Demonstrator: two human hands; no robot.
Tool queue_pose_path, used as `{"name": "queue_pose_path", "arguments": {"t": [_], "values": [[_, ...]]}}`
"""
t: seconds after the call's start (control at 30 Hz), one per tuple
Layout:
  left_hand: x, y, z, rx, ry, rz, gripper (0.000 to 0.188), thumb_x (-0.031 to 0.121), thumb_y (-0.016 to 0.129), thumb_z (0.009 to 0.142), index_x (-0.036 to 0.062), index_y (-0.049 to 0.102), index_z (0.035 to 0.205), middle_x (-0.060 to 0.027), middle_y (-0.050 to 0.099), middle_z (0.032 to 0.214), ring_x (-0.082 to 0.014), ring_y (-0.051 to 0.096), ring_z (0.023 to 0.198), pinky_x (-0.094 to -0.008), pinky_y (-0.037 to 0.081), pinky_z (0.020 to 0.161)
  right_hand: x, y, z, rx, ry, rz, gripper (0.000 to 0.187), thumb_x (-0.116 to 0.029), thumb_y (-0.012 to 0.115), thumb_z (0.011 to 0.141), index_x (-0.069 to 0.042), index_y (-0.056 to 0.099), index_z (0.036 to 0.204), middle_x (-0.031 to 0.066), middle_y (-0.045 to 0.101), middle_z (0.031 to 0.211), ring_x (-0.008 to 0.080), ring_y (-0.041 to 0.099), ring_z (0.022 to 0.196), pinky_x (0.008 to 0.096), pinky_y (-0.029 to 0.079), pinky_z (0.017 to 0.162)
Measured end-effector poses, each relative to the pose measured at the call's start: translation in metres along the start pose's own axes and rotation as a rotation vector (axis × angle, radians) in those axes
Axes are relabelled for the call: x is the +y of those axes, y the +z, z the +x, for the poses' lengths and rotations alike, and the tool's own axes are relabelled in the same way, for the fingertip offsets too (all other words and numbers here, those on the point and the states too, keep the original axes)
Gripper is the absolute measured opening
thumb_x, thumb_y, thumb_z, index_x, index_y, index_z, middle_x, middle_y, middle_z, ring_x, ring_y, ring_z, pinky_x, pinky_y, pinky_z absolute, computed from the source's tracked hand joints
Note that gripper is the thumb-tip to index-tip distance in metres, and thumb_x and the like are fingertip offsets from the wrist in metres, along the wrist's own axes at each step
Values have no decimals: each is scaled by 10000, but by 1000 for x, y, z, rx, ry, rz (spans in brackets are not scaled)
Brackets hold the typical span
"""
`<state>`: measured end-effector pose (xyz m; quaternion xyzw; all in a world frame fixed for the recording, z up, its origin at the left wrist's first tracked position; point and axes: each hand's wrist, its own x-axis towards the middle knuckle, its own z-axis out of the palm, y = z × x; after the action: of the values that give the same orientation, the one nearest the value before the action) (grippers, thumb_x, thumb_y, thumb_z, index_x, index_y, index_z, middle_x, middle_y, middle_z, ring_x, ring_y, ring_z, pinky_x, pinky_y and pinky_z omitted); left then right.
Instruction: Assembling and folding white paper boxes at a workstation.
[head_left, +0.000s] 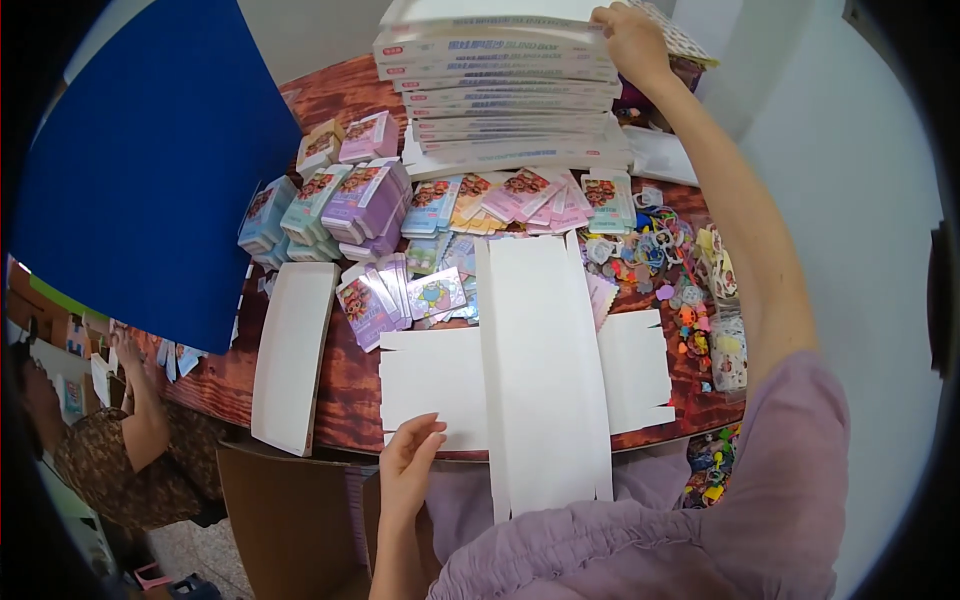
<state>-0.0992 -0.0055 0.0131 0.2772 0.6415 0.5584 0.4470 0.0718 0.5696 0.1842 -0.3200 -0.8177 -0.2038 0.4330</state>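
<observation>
My right hand [634,42] reaches to the far end of the table, its fingers closed on the upper right edge of the top white box [490,12] in a tall stack [510,100]. My left hand [408,462] hovers at the near table edge with fingers loosely bent and apart, holding nothing. Before me lie unfolded white cardboard blanks: a long one [545,370] runs toward my lap, and a wider one [432,385] is crosswise beneath it. Left of them rests a shallow white tray-like box part [292,355].
Stacks of purple, green and blue card packs [365,200] stand at left-middle. Loose packs [535,195] lie below the box stack. Small colourful charms [650,240] cover the right side. A blue panel [150,170] rises at left, a person [140,450] beyond. A brown carton [285,520] stands below.
</observation>
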Motion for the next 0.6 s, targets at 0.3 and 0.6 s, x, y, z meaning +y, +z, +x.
{"name": "queue_pose_path", "arguments": {"t": [0.3,0.6], "values": [[-3,3,1,63,-14,130,290,21,591,1031,-37,626,1313,-112,699,1190,-164,673,1046,-306,539,957,20,31,5,-321,-4,118,166,-145,641,865,-86,769,953,263,675,893,438,670,909,516,534,819],[-2,59,0,112,209,805,262,114,725,951,0,639,1171,-97,681,824,-178,641,659,-346,496,584,-55,-59,-84,-160,-45,60,198,-63,585,894,-13,686,1057,240,663,1095,461,613,1073,529,505,939]]}}
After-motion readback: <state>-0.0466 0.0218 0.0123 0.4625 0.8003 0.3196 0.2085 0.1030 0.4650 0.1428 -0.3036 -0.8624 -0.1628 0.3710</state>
